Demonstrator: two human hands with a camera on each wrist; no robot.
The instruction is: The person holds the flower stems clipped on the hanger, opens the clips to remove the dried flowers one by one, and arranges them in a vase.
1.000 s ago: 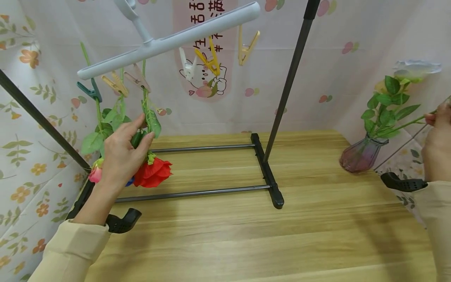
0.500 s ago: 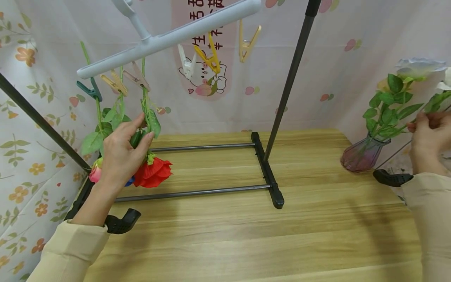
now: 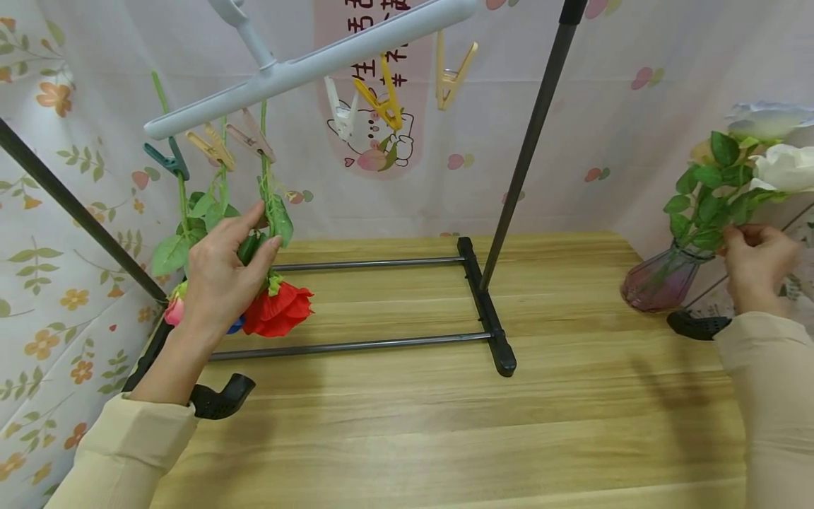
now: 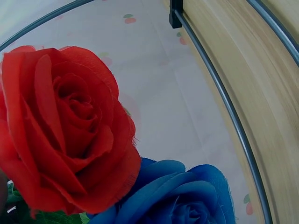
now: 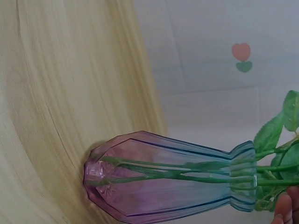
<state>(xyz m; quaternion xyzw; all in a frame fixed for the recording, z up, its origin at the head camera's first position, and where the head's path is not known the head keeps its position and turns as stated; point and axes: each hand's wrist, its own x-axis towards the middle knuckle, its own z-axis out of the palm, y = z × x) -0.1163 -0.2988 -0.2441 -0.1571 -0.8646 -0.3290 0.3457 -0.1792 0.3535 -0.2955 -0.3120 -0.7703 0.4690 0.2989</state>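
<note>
Pale pink peg [image 3: 253, 138] clips the stem of an upside-down red rose [image 3: 278, 311]. My left hand [image 3: 222, 272] holds that rose, thumb and fingers about its leafy stem. Behind the hand hangs a blue rose, clearer in the left wrist view [image 4: 187, 200]. At the far right, my right hand [image 3: 759, 258] pinches the stem of a white rose [image 3: 785, 168] low down, beside the mouth of a purple glass vase [image 3: 655, 283]. Several green stems [image 5: 173, 175] stand inside the vase in the right wrist view. A pale blue-white rose [image 3: 769, 119] rises behind the white one.
A white hanger bar [image 3: 311, 71] carries several pegs; a white peg [image 3: 342, 113] and yellow peg [image 3: 384, 102] hold nothing. The black rack's base [image 3: 486, 311] stands on the wooden table [image 3: 407, 424]. A pink bud [image 3: 174, 307] hangs at left.
My right hand has moved left and slightly down with the white rose, bringing its bloom fully into view beside the vase's other flowers. The left hand stays on the red rose.
</note>
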